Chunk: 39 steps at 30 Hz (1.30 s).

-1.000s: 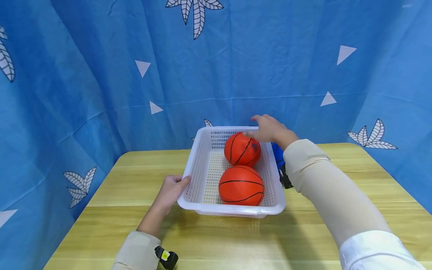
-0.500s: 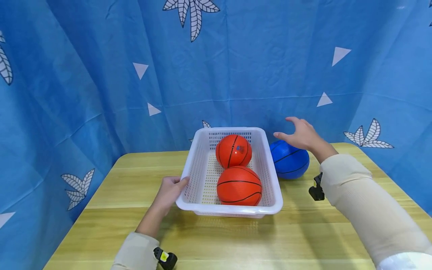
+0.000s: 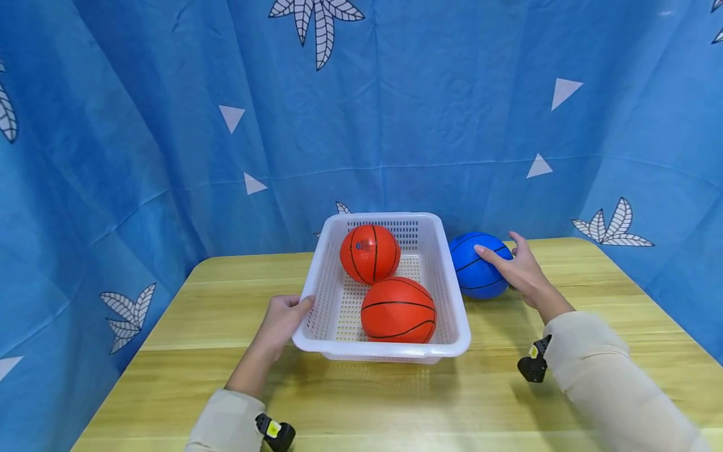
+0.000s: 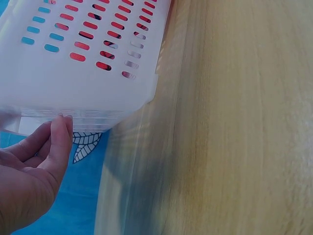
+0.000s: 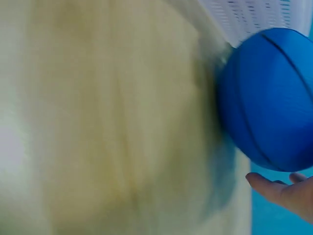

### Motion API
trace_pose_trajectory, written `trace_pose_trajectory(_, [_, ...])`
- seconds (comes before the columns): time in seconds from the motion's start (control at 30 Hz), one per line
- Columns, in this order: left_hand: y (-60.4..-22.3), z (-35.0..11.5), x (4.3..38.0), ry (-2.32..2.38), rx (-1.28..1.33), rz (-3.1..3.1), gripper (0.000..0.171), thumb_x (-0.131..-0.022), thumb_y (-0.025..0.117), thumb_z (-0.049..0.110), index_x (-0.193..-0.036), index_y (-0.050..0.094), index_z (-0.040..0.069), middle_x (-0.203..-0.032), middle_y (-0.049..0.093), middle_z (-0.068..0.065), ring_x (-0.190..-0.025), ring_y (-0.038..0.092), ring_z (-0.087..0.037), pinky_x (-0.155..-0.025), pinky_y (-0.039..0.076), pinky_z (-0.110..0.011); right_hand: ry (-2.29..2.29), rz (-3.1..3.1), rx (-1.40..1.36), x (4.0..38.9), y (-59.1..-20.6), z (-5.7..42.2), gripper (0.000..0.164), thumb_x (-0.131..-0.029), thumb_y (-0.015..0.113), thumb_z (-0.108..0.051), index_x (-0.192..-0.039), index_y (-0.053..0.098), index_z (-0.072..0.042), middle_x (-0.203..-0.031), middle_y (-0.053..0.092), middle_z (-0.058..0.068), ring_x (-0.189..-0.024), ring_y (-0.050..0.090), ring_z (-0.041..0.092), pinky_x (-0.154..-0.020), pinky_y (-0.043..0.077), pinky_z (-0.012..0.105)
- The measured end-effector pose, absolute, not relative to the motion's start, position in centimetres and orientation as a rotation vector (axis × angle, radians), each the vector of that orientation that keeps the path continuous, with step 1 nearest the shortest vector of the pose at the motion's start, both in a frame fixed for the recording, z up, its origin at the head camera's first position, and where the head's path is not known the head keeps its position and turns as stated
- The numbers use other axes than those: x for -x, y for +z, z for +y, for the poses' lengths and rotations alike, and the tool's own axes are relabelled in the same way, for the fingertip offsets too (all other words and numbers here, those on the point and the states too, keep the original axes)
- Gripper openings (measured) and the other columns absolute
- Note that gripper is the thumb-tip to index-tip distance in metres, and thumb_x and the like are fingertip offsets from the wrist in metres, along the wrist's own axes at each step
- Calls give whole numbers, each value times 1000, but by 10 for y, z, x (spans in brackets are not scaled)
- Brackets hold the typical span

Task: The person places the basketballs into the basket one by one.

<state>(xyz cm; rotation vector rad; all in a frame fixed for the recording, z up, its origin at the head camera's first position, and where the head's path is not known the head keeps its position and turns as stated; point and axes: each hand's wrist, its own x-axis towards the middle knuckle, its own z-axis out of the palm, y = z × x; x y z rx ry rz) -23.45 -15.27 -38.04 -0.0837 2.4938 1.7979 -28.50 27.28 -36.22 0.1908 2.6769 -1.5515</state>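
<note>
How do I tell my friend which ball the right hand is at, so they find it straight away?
On the wooden table, find the white basket. Just outside its right side is the blue ball, with the right hand at it. It's blue with dark lines, while the back red ball and the front red ball are inside the basket.

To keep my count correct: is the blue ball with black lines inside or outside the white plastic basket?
Outside: head and right wrist views show the blue ball beside the white basket, with the right hand at it.
</note>
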Motion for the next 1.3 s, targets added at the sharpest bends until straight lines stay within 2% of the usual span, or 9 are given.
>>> trace_pose_trajectory(0.27, [-379, -152, 235, 1819, 68, 2498, 36, -93, 55, 26, -106, 66, -5, -93, 69, -18, -74, 68, -22, -64, 57, -34, -1940, 2382, -340, 280, -378, 260, 109, -81, 57, -63, -148, -21, -26, -155, -8, 23, -134, 21, 52, -98, 33, 66])
trace_pose_trajectory(0.4, [-378, -152, 235, 1817, 72, 2490, 35, -94, 54, 27, -106, 66, -4, -93, 69, -18, -74, 68, -22, -65, 57, -34, -1997, 2329, -385, 280, -378, 257, 111, -79, 59, -64, -147, -21, -29, -155, -7, 22, -133, 23, 53, -96, 35, 66])
trace_pose_trajectory(1.0, [-380, -152, 234, 1820, 69, 2490, 35, -94, 55, 26, -106, 66, -5, -93, 69, -19, -75, 69, -23, -64, 56, -34, -2123, 2270, -474, 281, -383, 258, 110, -79, 61, -62, -150, -12, -23, -156, -2, 18, -135, 22, 47, -101, 31, 63])
trace_pose_trajectory(1.3, [-378, -152, 233, 1820, 75, 2490, 36, -93, 55, 27, -107, 66, -5, -95, 69, -19, -75, 68, -22, -64, 56, -33, -2092, 2375, -528, 280, -373, 269, 106, -80, 58, -64, -151, -7, -19, -155, 2, 20, -135, 21, 49, -100, 31, 64])
